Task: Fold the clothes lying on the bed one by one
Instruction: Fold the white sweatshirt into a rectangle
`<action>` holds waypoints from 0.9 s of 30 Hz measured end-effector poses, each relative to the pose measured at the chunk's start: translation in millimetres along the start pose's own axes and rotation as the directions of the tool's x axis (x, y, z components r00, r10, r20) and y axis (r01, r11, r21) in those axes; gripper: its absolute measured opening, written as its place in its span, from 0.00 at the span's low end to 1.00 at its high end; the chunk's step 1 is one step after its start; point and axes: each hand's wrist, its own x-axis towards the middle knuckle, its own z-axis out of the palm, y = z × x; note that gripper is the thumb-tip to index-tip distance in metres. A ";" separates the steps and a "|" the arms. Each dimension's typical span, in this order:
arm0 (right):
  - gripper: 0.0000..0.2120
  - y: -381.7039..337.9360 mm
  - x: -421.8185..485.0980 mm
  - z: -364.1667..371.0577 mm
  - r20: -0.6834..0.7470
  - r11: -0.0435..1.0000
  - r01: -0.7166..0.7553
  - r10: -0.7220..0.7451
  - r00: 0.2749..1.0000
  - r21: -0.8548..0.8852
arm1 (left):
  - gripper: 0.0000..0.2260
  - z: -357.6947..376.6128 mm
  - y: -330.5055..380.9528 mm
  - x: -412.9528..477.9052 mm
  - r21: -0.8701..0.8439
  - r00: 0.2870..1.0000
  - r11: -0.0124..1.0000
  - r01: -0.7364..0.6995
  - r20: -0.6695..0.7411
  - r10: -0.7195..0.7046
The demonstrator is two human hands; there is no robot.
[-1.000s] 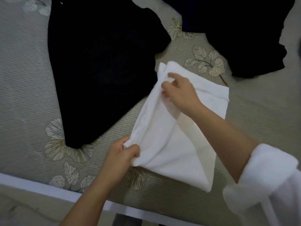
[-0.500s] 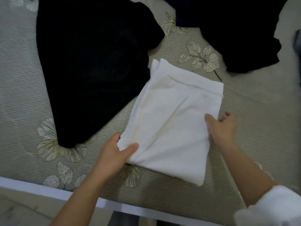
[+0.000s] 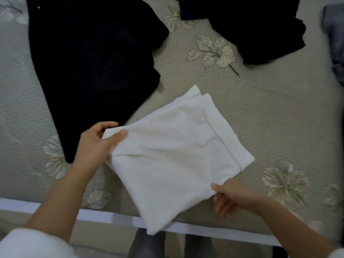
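left hand [image 3: 94,144] pinching white garment [image 3: 173,157], right hand [image 3: 237,198] gripping edge

Bed [image 3: 270,112] seen from above, with its near edge at the bottom. A grey-beige ribbed cover [image 3: 22,108], embroidered with a leaf sprig [image 3: 212,51] and a flower [image 3: 284,179], is covering the top, and a white border [image 3: 104,216] is running along the near edge. A large black garment [image 3: 93,62] is lying spread over the left part. A second dark garment [image 3: 251,28] is lying bunched at the far right, well apart from the first. A blurred grey-blue cloth [image 3: 335,43] is showing at the right margin. A folded white garment [image 3: 173,161] is sitting near the front, one corner overhanging the white border; whether it is resting fully on the cover cannot be told.
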 end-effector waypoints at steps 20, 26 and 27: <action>0.19 -206.4 7.8 132.3 0.091 0.154 0.498 -0.896 0.434 -0.853 | 0.14 38.0 -63.7 -92.7 -0.195 0.974 0.967 0.165 -0.123 -0.191; 0.08 -215.2 15.8 132.5 0.162 -0.162 0.424 -0.986 -0.037 -0.891 | 0.18 23.6 -67.0 -102.5 -0.177 0.990 0.977 0.115 -0.055 -0.127; 0.08 -218.6 14.1 131.9 0.164 -0.172 0.432 -0.985 -0.057 -0.885 | 0.19 22.7 -70.2 -107.2 -0.196 0.990 0.973 0.123 -0.038 -0.133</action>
